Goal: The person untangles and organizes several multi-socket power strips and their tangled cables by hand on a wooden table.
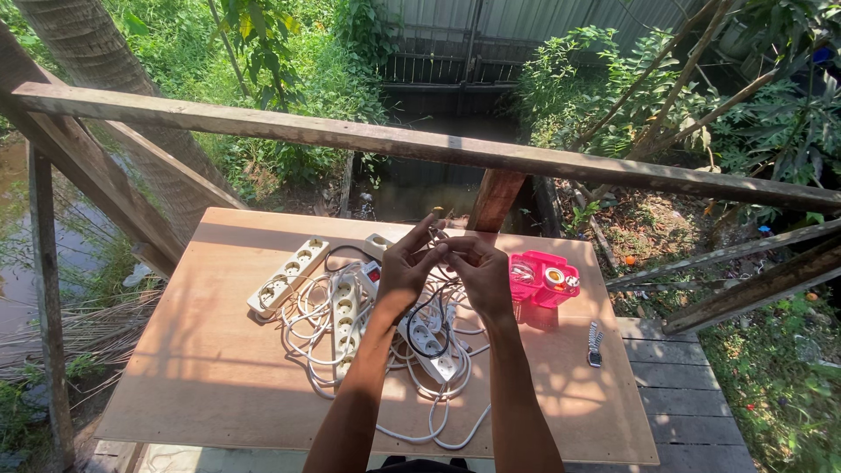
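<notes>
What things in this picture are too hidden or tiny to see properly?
- Head view: what the left hand and right hand pinch between them; the fingers cover it.
- Head view: part of the white power strips and cords, behind the forearms.
- Head view: contents of the pink box, too small.
- Head view: small metal object, too small to name.

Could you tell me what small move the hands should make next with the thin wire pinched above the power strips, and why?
Probably lower the thin wire toward the board before working it further. The left hand and right hand pinch it together in mid-air, above a tangle of white power strips and cords, where its loose end could snag. What the fingertips grip exactly is too small to tell.
</notes>
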